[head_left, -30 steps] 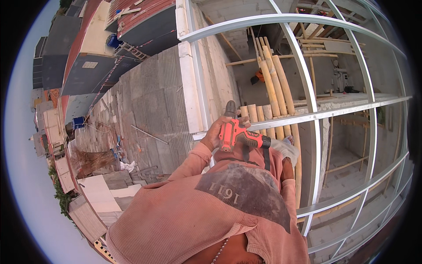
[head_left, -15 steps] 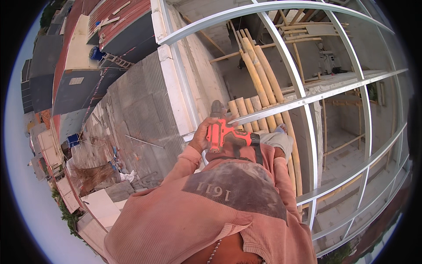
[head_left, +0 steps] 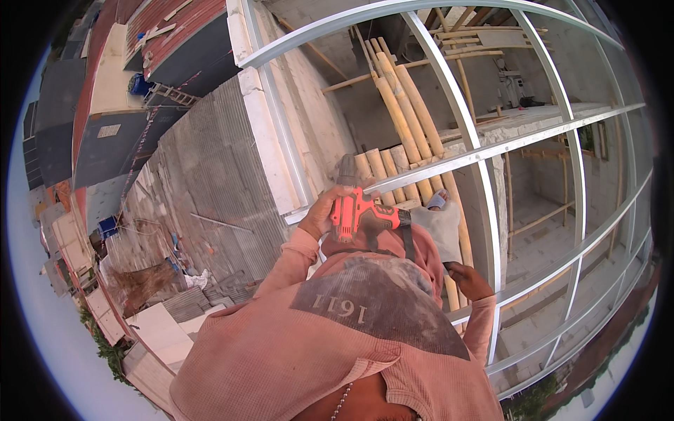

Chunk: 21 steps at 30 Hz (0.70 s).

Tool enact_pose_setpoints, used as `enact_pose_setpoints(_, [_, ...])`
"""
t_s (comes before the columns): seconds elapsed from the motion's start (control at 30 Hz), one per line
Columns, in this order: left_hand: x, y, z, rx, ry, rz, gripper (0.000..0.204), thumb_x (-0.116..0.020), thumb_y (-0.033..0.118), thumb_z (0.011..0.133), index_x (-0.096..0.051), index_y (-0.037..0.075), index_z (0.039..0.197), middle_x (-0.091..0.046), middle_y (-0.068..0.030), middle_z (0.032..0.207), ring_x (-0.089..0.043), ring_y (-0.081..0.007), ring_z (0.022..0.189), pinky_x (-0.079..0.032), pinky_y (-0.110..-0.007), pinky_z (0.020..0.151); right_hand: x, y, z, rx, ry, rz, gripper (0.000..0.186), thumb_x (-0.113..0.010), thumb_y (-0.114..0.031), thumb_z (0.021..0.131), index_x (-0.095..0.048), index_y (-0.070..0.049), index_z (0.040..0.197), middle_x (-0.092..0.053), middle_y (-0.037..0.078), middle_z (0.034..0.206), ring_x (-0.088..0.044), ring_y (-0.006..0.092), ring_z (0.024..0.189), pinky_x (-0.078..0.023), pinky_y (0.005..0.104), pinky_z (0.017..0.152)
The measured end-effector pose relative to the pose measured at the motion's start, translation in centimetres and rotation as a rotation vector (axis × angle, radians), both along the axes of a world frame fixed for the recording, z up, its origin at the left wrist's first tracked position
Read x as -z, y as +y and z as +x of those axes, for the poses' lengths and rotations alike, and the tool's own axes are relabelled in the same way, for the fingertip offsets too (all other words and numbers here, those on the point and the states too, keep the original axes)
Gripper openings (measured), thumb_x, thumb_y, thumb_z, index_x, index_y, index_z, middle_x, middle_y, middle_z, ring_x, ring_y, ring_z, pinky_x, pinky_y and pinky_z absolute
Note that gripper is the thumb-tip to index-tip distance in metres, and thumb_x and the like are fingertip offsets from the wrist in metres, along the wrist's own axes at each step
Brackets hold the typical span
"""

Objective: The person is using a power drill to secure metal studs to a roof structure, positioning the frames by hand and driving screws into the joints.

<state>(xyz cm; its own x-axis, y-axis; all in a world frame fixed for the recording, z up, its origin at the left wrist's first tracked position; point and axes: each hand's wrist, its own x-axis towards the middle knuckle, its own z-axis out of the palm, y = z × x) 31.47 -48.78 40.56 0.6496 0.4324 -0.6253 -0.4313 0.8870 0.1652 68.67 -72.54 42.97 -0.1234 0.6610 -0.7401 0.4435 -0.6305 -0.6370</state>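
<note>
Outdoor building site: corrugated roofing point(head_left: 210, 154) at left, metal frame point(head_left: 526, 140) at right, bamboo poles point(head_left: 397, 119) ahead and below. Drill point(head_left: 361, 214), red and black, one: forward of the pink shirt point(head_left: 267, 337), just beside the left end of a frame bar point(head_left: 414, 175); gripped by the left hand point(head_left: 319, 214), fingers closed around it. Chuck point(head_left: 347, 170) pointing forward, away from the shirt; handle point(head_left: 380, 219) lying crosswise, toward the right-hand side. Left forearm point(head_left: 289, 254) slanting in from the lower left. Right hand point(head_left: 470, 281) well apart from the drill, low beside the grey trousers point(head_left: 442, 228), fingers bent, right forearm point(head_left: 481, 323) angled outward; whether anything in the grasp, impossible to make out.
</note>
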Motion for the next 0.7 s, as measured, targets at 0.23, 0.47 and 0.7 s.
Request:
enact_pose_setpoints(0.23, [-0.9, 1.3, 3.7, 0.166, -0.078, 0.002, 0.071, -0.064, 0.02, 0.092, -0.034, 0.005, 0.154, -0.049, -0.0169, 0.152, -0.05, -0.0334, 0.14, -0.046, -0.041, 0.114, -7.6, 9.3, -6.5, 0.098, -0.328, 0.461, 0.075, -0.077, -0.019, 0.085, -0.045, -0.006, 0.152, -0.055, 0.022, 0.144, -0.055, 0.0412, 0.13, -0.041, 0.0455, 0.112])
enact_pose_setpoints(0.47, [-1.8, -0.3, 7.6, 0.227, -0.212, -0.022, 0.07, -0.067, 0.023, 0.096, -0.034, 0.002, 0.154, -0.054, -0.0174, 0.145, -0.056, -0.0287, 0.132, -0.046, -0.044, 0.115, -4.8, 11.2, -13.0, -0.138, -0.552, 0.535, 0.088, -0.079, -0.024, 0.078, -0.039, -0.009, 0.155, -0.06, 0.016, 0.124, -0.058, 0.0373, 0.113, -0.044, 0.0457, 0.1])
enact_pose_setpoints(0.7, [-1.3, 3.0, 10.1, 0.378, 0.019, 0.033, 0.082, -0.047, 0.066, 0.101, -0.039, 0.0, 0.15, -0.054, -0.0218, 0.145, -0.058, -0.0295, 0.13, -0.053, -0.046, 0.107, -5.2, 8.0, -12.7, -0.104, -0.589, 0.585, 0.085, -0.077, -0.027, 0.071, -0.048, -0.014, 0.15, -0.063, 0.007, 0.102, -0.062, 0.029, 0.094, -0.049, 0.042, 0.083])
